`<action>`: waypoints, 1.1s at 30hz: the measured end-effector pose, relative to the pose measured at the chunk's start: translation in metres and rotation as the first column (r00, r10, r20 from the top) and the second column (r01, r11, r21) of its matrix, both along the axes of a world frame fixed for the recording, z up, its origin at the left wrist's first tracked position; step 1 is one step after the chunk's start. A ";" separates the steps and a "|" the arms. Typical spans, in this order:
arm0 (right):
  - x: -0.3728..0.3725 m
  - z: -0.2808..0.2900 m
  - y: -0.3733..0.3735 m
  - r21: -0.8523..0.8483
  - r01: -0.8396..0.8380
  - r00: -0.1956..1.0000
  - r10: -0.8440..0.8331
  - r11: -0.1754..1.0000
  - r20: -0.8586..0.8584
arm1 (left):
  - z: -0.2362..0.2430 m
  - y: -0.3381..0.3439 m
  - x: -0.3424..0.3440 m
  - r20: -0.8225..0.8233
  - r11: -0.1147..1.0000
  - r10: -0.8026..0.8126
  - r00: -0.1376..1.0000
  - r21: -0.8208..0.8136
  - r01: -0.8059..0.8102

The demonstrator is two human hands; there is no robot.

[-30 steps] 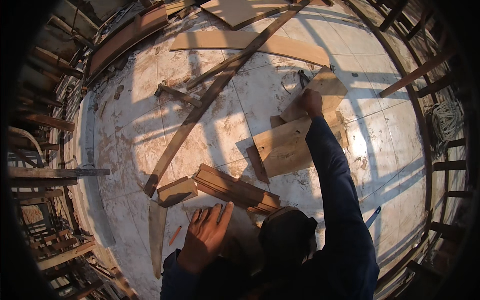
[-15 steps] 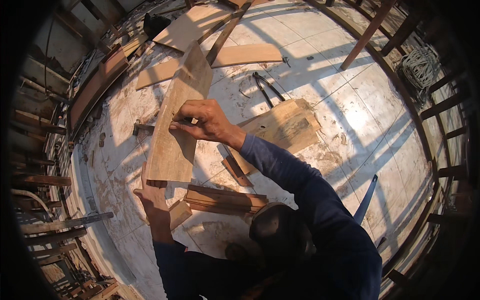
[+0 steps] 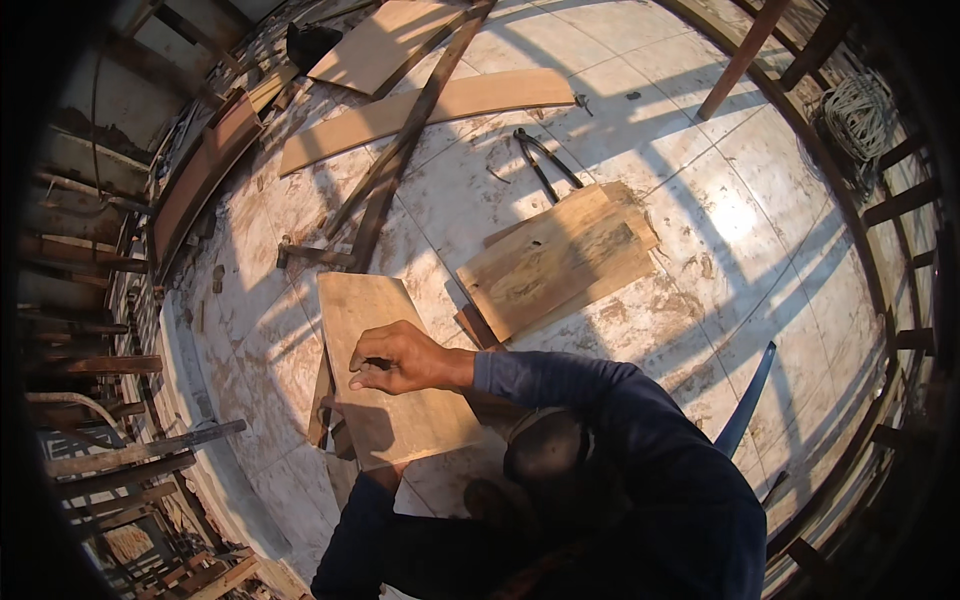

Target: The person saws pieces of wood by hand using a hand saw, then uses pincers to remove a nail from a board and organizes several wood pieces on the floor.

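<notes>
Pale plywood board (image 3: 385, 370), rectangular, tilted up off floor, prob. hand-held.

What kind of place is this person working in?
Probably a rough woodworking or building site: loose boards and a plywood sheet lie on a stained tiled floor, with pincers and stacked timber nearby.

A single view, from a camera worn on the person's head, looks steeply down at a pale tiled floor (image 3: 760, 250) — a wide fisheye, so straight boards and the surrounding timber frame bend toward a dark round rim. The person's own knee and dark-blue sleeves rise from the lower edge, very near the lens; the right hand (image 3: 395, 360) on a plywood board (image 3: 385, 400) sits close below centre — farther planks lie toward the top.
</notes>
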State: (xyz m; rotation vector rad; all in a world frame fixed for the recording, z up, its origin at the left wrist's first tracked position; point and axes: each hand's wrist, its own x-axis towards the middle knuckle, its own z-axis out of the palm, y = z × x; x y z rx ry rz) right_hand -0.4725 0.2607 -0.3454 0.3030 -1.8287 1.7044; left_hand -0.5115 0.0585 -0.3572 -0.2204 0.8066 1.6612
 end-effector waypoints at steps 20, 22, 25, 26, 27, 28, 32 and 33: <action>0.008 -0.121 0.281 0.863 0.378 -0.086 -0.915 0.336 0.394 | 0.051 -0.056 -0.058 -0.341 0.918 0.235 0.910 0.386 -0.093; 0.032 -0.179 0.318 0.880 0.215 -0.242 -0.850 0.424 0.468 | 0.069 -0.089 -0.068 -0.396 0.910 0.284 0.873 0.397 -0.115; 0.052 -0.243 0.338 0.916 0.066 -0.139 -0.906 0.395 0.400 | 0.077 -0.127 -0.074 -0.460 0.896 0.352 0.815 0.418 -0.152; 0.053 -0.257 0.339 0.916 0.070 -0.132 -0.906 0.395 0.401 | 0.076 -0.136 -0.074 -0.459 0.873 0.395 0.796 0.458 -0.169; 0.050 -0.266 0.339 0.932 0.110 -0.072 -0.933 0.345 0.354 | 0.073 -0.143 -0.073 -0.478 0.856 0.437 0.762 0.481 -0.189; 0.046 -0.272 0.338 0.917 0.082 -0.111 -0.911 0.389 0.397 | 0.071 -0.148 -0.075 -0.475 0.857 0.451 0.756 0.467 -0.218; 0.014 -0.263 0.340 0.881 0.159 0.024 -0.893 0.447 0.449 | 0.069 -0.156 -0.086 -0.539 0.851 0.407 0.737 0.517 -0.091; 0.008 -0.253 0.343 0.850 0.151 0.046 -0.863 0.504 0.504 | 0.070 -0.156 -0.087 -0.550 0.843 0.389 0.739 0.536 -0.045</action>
